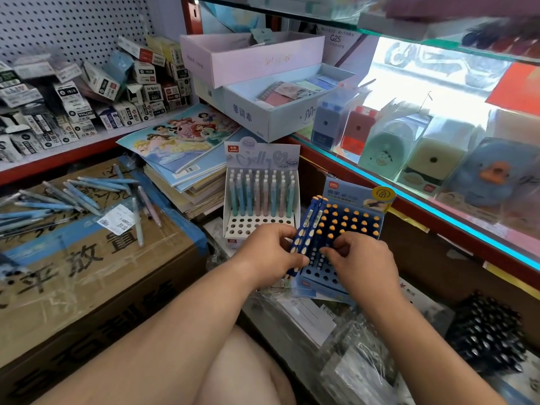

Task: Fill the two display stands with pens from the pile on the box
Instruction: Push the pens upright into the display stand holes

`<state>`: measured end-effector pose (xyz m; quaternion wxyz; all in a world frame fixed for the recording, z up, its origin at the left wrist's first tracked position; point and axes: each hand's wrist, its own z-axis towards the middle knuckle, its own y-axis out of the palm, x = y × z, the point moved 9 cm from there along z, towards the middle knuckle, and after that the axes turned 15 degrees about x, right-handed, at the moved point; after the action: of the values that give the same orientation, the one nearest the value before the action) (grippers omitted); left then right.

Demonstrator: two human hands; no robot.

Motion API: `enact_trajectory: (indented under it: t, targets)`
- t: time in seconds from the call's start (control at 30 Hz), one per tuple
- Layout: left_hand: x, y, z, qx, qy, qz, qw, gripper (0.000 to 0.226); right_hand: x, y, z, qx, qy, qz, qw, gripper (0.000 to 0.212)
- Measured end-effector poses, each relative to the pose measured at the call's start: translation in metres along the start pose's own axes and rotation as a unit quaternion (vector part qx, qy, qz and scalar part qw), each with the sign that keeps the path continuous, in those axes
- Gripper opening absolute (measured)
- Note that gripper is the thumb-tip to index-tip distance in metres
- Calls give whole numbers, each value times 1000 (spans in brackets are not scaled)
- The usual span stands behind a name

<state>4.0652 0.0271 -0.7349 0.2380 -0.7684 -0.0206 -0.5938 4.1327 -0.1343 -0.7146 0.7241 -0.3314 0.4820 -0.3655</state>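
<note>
A: Where are the hands?
B: Both low in the middle, at the blue stand [350, 194]. The left hand [270, 254] has its grip clamped round a bundle of dark blue pens [305, 232] with yellow dimples along the barrels and orange tips up, held slanted against the stand's left edge.
A: And the right?
B: The right hand [363, 260] sits over the near rows of that stand, fingers curled. Its thumb and forefinger are pinched together on a front pen [330, 238] standing in a hole.
A: How full is that stand?
B: The back rows hold upright pens with orange tips. A few holes nearest the person show bare.
A: The other stand?
B: The white stand [257, 226] is just beside it on the left, a little farther back. Touching or not — I cannot tell. Pastel pens [257, 194] fill its rear rows, and the front rows of holes are bare.
A: The pile?
B: Pale blue pens [76, 194] lie scattered on the taped cardboard box [96, 276] at the left, well apart from both stands. A couple lie near a white label [117, 219].
A: Anything round about?
B: There is a stack of notebooks [181, 141] with a cartoon cover behind the white stand, and small cartons [87, 92] heaped on the shelf at upper left. A glass case [423, 204] on the right has boxed sharpeners [358, 130] inside.
</note>
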Motion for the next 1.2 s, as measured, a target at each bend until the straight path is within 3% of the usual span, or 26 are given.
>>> enact_trajectory:
  t: [0.07,0.17,0.27,0.37,0.43,0.6,0.97,1.2]
  targets:
    - [-1,2,-1,-14,-5,0,1000,28,1,-14,0,26,13,53,998,12]
    - [3,9,-4,-46,-1,-13,999,30,-2,-35,-1,67,64,253,963,6]
    - [10,18,-9,-78,9,-29,996,30,-5,-29,-1,-1,165,410,897,10]
    - [14,23,-13,-99,22,-16,995,28,-8,-24,-2,-54,187,447,873,11]
    - [13,23,-12,-92,16,-23,995,27,-5,-26,-1,-42,181,452,872,11]
    - [4,5,-3,-10,4,-11,1000,24,18,-52,3,89,147,409,896,7]
    - [3,5,1,7,6,-3,1000,23,26,-23,-8,68,48,234,969,16]
    - [6,7,2,3,10,11,1000,24,18,-22,-8,91,-14,132,987,23]
